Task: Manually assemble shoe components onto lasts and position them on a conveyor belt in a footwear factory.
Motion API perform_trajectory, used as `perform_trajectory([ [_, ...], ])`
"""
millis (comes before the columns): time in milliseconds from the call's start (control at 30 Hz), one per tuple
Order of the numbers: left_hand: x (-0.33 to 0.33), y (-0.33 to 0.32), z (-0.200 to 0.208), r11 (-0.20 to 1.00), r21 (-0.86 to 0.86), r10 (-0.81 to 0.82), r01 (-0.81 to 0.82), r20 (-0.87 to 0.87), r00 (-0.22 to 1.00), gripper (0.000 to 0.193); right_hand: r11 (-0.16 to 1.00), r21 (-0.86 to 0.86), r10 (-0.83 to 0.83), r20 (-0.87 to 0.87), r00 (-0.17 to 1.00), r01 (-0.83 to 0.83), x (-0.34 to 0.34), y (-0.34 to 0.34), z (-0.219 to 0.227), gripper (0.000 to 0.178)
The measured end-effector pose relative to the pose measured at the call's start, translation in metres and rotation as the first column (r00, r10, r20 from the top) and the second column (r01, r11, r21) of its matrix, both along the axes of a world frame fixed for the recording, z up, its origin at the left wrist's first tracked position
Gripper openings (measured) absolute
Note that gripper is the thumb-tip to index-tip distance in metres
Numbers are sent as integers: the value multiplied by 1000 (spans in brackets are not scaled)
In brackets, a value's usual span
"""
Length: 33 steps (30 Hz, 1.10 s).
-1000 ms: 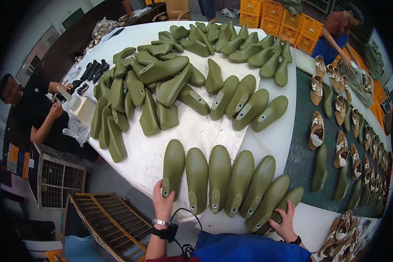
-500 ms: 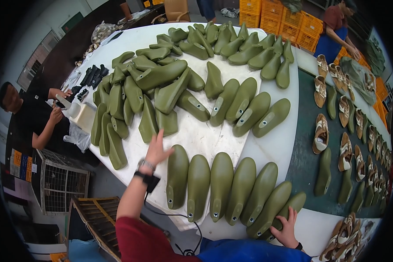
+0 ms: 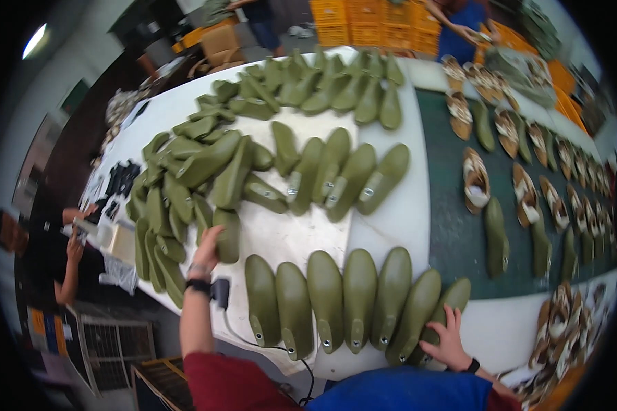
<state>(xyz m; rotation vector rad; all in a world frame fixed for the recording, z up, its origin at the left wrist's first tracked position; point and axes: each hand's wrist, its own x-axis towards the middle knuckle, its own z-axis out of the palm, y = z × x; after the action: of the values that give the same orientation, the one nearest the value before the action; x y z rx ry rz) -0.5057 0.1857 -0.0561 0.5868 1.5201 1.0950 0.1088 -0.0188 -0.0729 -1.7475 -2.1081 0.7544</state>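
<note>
My left hand (image 3: 210,248) is closed on a green shoe last (image 3: 227,235) at the near edge of a heap of similar lasts (image 3: 185,161). A watch and a black wrist device sit on that wrist. In front of me, several green shoe lasts (image 3: 325,301) lie side by side in a row, toes pointing away. At the row's right end my right hand (image 3: 448,344) grips the last one (image 3: 457,294), thumb and fingers on either side of it. Part of that last is hidden behind the hand and its neighbour.
A pale table (image 3: 391,226) carries more lasts at its far side. On the right, a dark green board (image 3: 452,240) holds rows of brown-and-white shoes (image 3: 476,179) and lasts. One person (image 3: 38,253) works at left, another (image 3: 459,31) at far right. Orange crates (image 3: 363,26) stand behind.
My view has shifted. My left hand, spread beside the heap before, has closed on a last, which sits nearer to me than it did. The right hand stays on the row's end last.
</note>
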Motion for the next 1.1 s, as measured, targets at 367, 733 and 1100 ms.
perform_trajectory([
  [367, 266, -31, 84, 840, 82, -524, 537, 380, 762, 59, 998, 54, -16, -23, 1000, 17, 2, 6, -1, 48],
  [733, 433, 87, -44, 841, -181, -513, 509, 31, 858, 60, 972, -92, -202, 151, 968, 218, 6, -21, 43, 70],
  [1100, 348, -15, 74, 477, 95, -779, 874, -415, 471, 45, 987, 111, -117, 20, 993, 114, 61, 120, -7, 49],
])
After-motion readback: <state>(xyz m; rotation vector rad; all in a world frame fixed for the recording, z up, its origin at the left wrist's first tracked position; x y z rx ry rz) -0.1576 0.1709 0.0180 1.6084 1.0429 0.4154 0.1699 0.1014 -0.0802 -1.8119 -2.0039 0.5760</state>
